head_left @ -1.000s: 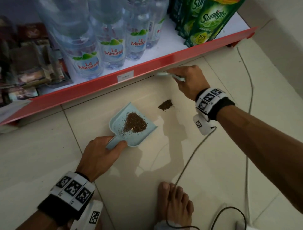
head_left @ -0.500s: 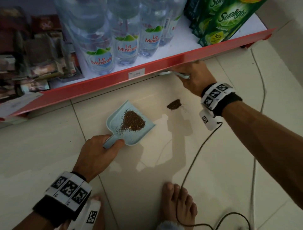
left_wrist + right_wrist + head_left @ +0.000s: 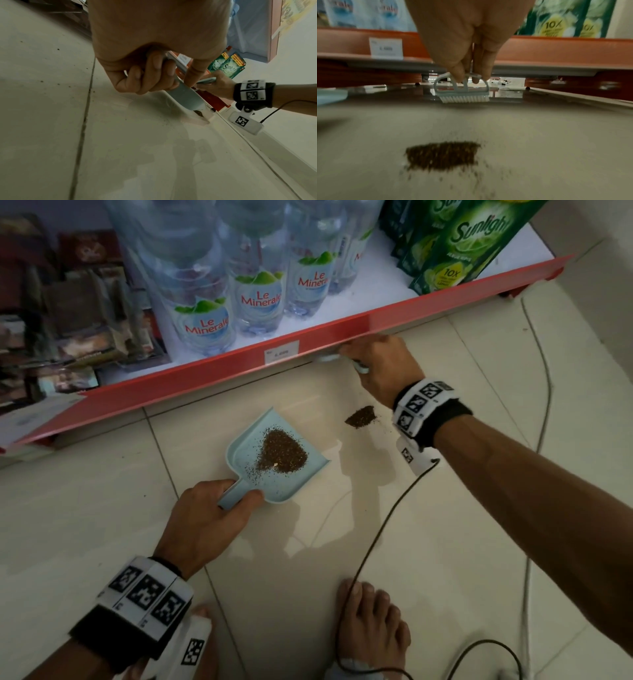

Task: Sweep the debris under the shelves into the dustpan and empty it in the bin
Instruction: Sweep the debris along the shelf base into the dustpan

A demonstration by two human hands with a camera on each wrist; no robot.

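A pale blue dustpan [image 3: 310, 474] lies on the tiled floor with a heap of brown debris [image 3: 282, 451] in it. My left hand [image 3: 205, 518] grips its handle [image 3: 181, 94]. A smaller patch of brown debris [image 3: 361, 416] [image 3: 441, 154] lies on the floor to the right of the pan. My right hand [image 3: 380, 364] holds a small white brush [image 3: 462, 92] by its handle, at the lip of the red shelf [image 3: 342, 332]. The brush's bristles sit at the floor under the shelf edge, beyond the loose patch.
Water bottles [image 3: 202, 302] and green detergent pouches [image 3: 455, 244] stand on the low shelf. A black cable [image 3: 387, 518] runs across the floor from my right wrist. My bare feet [image 3: 370, 625] are at the bottom of the head view. A wall rises at the right.
My right hand has pushed the brush further back, up to the shelf edge and under it. The dustpan, the left hand and both debris heaps have stayed where they were.
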